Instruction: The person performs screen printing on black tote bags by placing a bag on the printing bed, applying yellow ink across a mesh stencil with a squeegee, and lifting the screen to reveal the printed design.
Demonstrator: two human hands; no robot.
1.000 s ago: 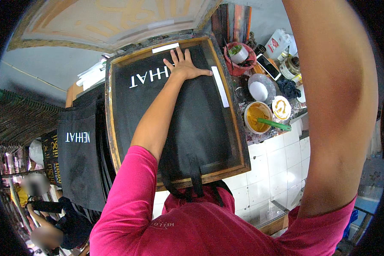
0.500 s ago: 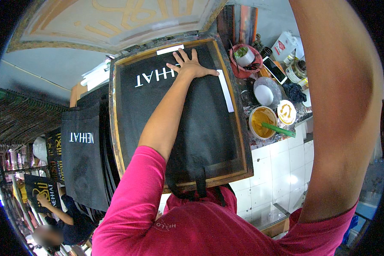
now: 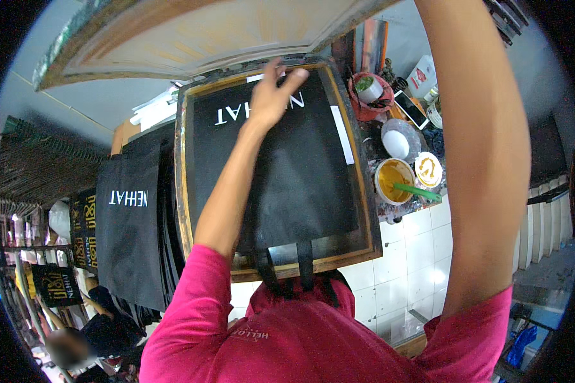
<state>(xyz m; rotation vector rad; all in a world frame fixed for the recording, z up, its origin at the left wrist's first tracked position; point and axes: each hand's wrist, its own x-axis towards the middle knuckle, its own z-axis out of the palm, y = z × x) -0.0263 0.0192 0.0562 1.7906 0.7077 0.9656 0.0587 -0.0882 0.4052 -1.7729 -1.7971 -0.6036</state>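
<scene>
A black fabric bag (image 3: pixel 287 185) with white lettering lies flat inside a wooden-edged board (image 3: pixel 181 172), its two handles (image 3: pixel 305 258) hanging toward me. Over the far, lettered end of the bag is my left hand (image 3: pixel 271 96). Its thumb is spread from the fingers, which are somewhat blurred, and nothing shows in it. A white strip (image 3: pixel 342 135) runs along the bag's right side, and another lies at the far edge, partly behind my hand. My right arm (image 3: pixel 482 147) reaches up past the upper edge; that hand is out of view. Above the board tilts a printing screen (image 3: pixel 217 38).
Several black printed bags (image 3: pixel 128 223) hang at the left. On the right stand a tub of mustard-coloured ink (image 3: pixel 390 172) with a green stick (image 3: pixel 418 191), a smeared lid (image 3: pixel 429 168), a phone (image 3: pixel 411 109) and a red bowl (image 3: pixel 377 108). A co-worker (image 3: pixel 105 319) is at lower left.
My left hand has turned and shifted a little left, its fingers less widely spread. The raised screen looks steeper and farther right. The bag's near edge and handles now show more clearly.
</scene>
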